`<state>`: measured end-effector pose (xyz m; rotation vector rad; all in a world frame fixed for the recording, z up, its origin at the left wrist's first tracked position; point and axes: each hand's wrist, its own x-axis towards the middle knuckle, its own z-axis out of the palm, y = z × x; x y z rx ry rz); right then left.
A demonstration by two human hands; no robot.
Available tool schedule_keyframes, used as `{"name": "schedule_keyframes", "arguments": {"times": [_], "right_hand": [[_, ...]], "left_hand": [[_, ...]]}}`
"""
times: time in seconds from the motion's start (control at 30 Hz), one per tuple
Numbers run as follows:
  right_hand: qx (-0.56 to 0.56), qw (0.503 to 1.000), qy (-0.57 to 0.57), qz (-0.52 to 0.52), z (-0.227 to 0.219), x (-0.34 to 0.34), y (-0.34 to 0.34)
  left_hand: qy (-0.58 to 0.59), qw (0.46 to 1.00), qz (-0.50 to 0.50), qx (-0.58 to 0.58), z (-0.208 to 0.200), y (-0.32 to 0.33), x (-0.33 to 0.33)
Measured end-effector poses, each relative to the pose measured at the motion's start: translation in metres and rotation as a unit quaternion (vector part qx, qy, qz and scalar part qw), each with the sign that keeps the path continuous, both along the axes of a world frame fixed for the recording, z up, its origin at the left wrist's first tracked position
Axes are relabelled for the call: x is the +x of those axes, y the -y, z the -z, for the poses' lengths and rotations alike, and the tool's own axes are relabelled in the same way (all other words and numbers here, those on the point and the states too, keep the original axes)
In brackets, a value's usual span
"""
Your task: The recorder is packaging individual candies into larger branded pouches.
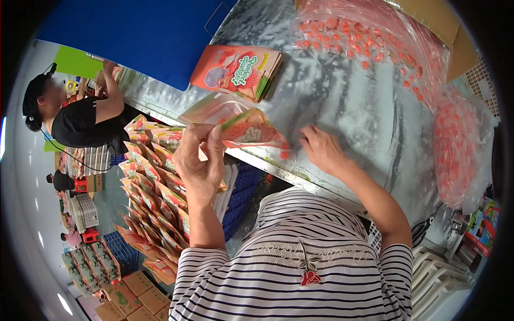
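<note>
My left hand (201, 160) pinches the top corner of a pouch (251, 132) between thumb and fingers. The pouch has a clear side and a red-and-green printed side, and it hangs tilted above the table's near edge. A small red piece (284, 154) shows at its lower corner; whether it lies inside cannot be told. To the right, my right hand (323, 148) is apart from the pouch, low over the metal table (353, 112). Its fingers are loosely bent and slightly blurred, with nothing visible in them. Beyond the pouch lies a stack of flat printed pouches (235, 69).
Small red wrapped pieces (350, 45) spill from a clear bag at the far right, near another full bag (455, 152). Rows of filled pouches (155, 187) stand at my left beside a blue crate (241, 192). A blue panel (128, 37) borders the table; a co-worker (80, 117) stands beyond.
</note>
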<state>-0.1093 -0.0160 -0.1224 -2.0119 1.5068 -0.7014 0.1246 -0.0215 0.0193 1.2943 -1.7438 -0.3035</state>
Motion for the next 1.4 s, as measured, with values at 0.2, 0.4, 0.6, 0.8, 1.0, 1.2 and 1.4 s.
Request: {"name": "schedule_keyframes", "arguments": {"times": [0.2,0.4,0.6,0.8,1.0,1.2,1.4], "right_hand": [[-0.029,0.981,-0.109,-0.161,0.005,0.035,-0.002],[0.050,0.990,-0.128,0.032,0.009,-0.016,-0.001],[-0.082,0.972,0.187,0.113,-0.116,-0.047,0.016],[-0.027,0.979,0.176,0.096,-0.080,-0.059,0.037],[0.033,0.978,-0.154,0.136,0.013,-0.043,0.035],[0.008,0.965,0.190,0.180,-0.048,-0.069,0.029],[-0.046,0.975,0.218,-0.010,-0.169,-0.018,-0.006]], "left_hand": [[0.019,0.999,-0.012,-0.048,-0.003,-0.001,0.000],[0.030,0.998,0.055,-0.010,-0.003,-0.007,-0.012],[0.031,0.981,0.192,-0.025,-0.003,-0.009,-0.043],[0.022,0.985,0.171,-0.025,-0.012,-0.011,-0.046],[0.029,0.986,0.165,0.016,-0.007,-0.021,-0.045],[0.038,0.977,0.209,0.023,-0.001,-0.021,-0.058],[0.065,0.952,0.298,-0.038,0.006,-0.024,-0.075]]}}
